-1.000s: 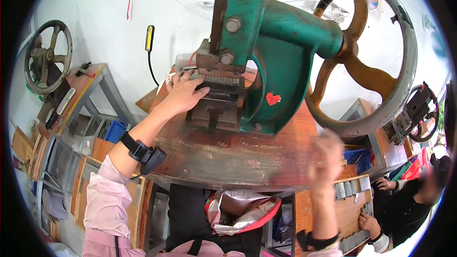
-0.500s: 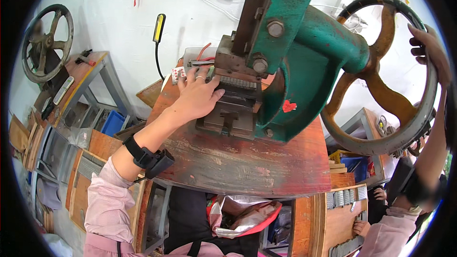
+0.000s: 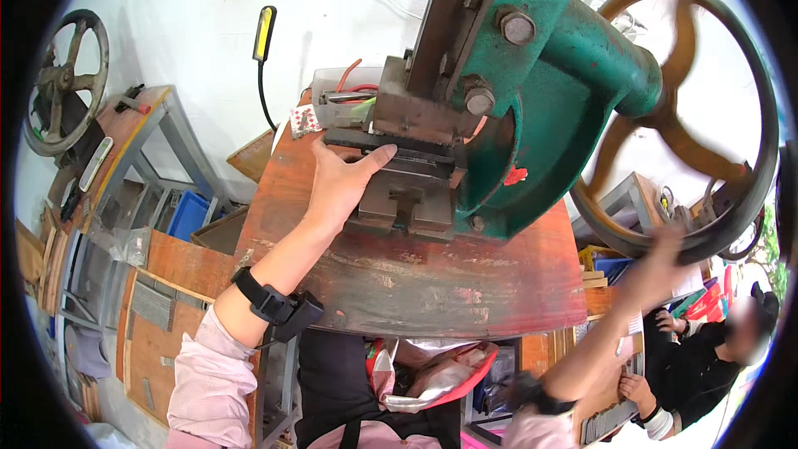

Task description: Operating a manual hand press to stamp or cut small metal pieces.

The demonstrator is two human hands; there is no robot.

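A green hand press (image 3: 573, 108) stands on the worn red-brown wooden table (image 3: 449, 291). Under its steel ram (image 3: 420, 108), a dark metal bar (image 3: 349, 138) sticks out to the left. My left hand (image 3: 345, 183) grips this bar, thumb across its near side, the other fingers mostly hidden behind it. Below lies the slotted steel base (image 3: 405, 204) of the press. Over on the right, my right hand (image 3: 661, 262) is at the lower rim of the press's large handwheel (image 3: 758, 116). Motion smears that hand, so its fingers cannot be made out.
Behind the press sits a clear plastic box (image 3: 327, 83) with tools and red cords. A lamp on a black gooseneck (image 3: 263, 41) rises beside it. A red-silver bag (image 3: 432, 374) lies before the table. At right, another person (image 3: 706, 366) handles a wooden tray of metal pieces.
My right hand has swept down from the wheel's upper right to its bottom, and the wheel has turned. My left hand now grips the bar, which juts out further left.
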